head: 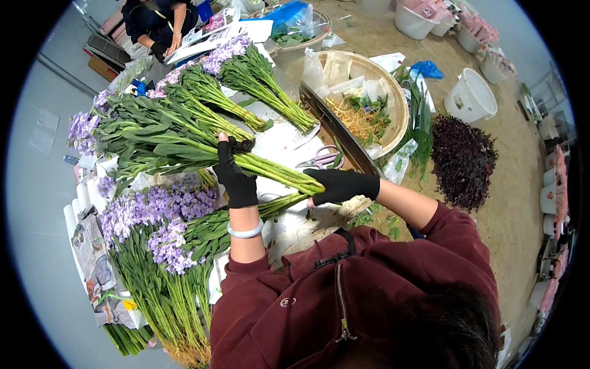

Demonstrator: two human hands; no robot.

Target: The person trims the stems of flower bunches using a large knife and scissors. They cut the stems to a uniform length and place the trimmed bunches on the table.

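My left hand point(236, 173), in a black dotted glove, grips a bunch of lavender stock flowers around its green stems point(276, 173). The bunch slants across the table, blooms point(84, 131) at the far left. At the cut ends, my gloved right hand point(345, 185) closes on the stem tips. Just beyond the stems lie scissors with purple handles point(325, 159). More tied bunches point(265, 87) rest on the white tabletop past my left hand. Below it lies a pile of lavender stock flowers point(156, 210) with roots point(186, 350) on some stems.
A long dark metal blade point(339, 129) stands along the table's right side. Beyond it is a round tub point(402, 106) of trimmings and roots. Dark red foliage point(463, 161) and a white bucket point(471, 96) occupy the floor. Another person point(159, 23) works at the far end.
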